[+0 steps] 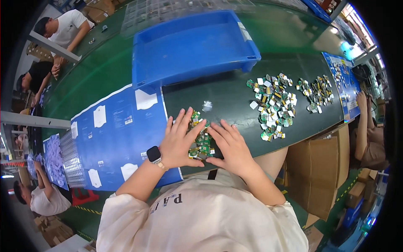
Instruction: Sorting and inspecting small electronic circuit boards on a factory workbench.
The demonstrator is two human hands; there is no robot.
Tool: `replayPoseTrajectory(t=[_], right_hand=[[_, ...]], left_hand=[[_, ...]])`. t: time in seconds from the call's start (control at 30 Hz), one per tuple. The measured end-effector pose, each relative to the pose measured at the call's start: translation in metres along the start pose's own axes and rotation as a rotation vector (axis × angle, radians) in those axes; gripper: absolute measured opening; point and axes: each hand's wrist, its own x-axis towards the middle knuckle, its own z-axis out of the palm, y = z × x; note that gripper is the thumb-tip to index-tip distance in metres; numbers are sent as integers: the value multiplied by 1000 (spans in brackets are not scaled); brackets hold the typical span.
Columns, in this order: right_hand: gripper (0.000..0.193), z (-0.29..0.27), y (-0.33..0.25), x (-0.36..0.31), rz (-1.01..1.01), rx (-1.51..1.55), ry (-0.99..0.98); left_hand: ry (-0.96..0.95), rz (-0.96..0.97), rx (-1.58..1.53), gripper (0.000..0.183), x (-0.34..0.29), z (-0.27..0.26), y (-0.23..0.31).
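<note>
Between my two hands lies a small heap of green circuit boards on the dark table mat. My left hand, with a watch on its wrist, rests flat along the heap's left side, fingers spread and covering some boards. On the heap's right side is my right hand, fingers stretched out and palm down, holding nothing. A small clear plastic piece lies just beyond my fingertips. Farther right, a larger pile of small boards with white and yellow parts spreads over the mat.
An empty blue bin stands at the back. A blue printed sheet covers the table to my left. Another pile of boards lies farther right. A cardboard box stands below the front edge. Other people work at both sides.
</note>
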Motion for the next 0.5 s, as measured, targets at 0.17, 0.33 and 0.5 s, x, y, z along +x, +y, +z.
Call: replayPoseTrajectory(t=[0.17, 0.33, 0.5], right_hand=[[69, 8, 7, 1, -53, -29, 9], [63, 3, 8, -1, -53, -56, 60], [46, -31, 33, 4, -52, 7, 318]], left_hand=[[27, 68, -44, 101, 10, 5, -1], [63, 111, -121, 87, 12, 11, 0], [70, 157, -115, 90, 13, -9, 1]])
